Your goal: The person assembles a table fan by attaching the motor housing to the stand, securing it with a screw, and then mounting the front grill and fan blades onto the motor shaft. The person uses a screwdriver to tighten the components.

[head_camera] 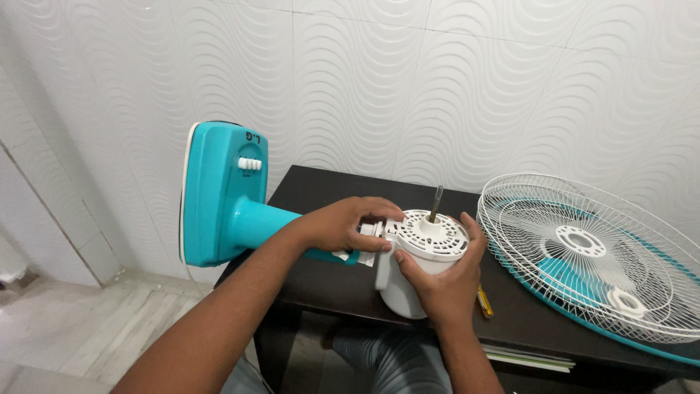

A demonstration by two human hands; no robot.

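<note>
The fan motor (423, 259) sits at the near edge of the dark bench (328, 284), near the middle of the scene, standing on end with its metal shaft (436, 203) pointing up. It is a white plastic drum with a round vented top face, and a white neck on its left side joins it to the teal stand (273, 222).

The right hand (445, 281) wraps the near right side of the drum, fingers (474, 237) curled around the far right edge and thumb pressed on the near left rim, clamped on the motor. The left hand (346, 222) lies over the white neck just left of the drum, its fingers (379, 208) closed down on that joint, hiding most of it.

The stand runs left from the neck, off the bench edge, and ends in a broad teal base (222, 193) turned on its side, with a small white knob on it.

On the right of the bench lies a white wire fan guard (583, 255), with teal blades showing through its wires. A yellow-handled tool (485, 301) lies just right of the right hand, partly covered by it. Behind all stands a white wall with a wavy pattern (437, 87).
</note>
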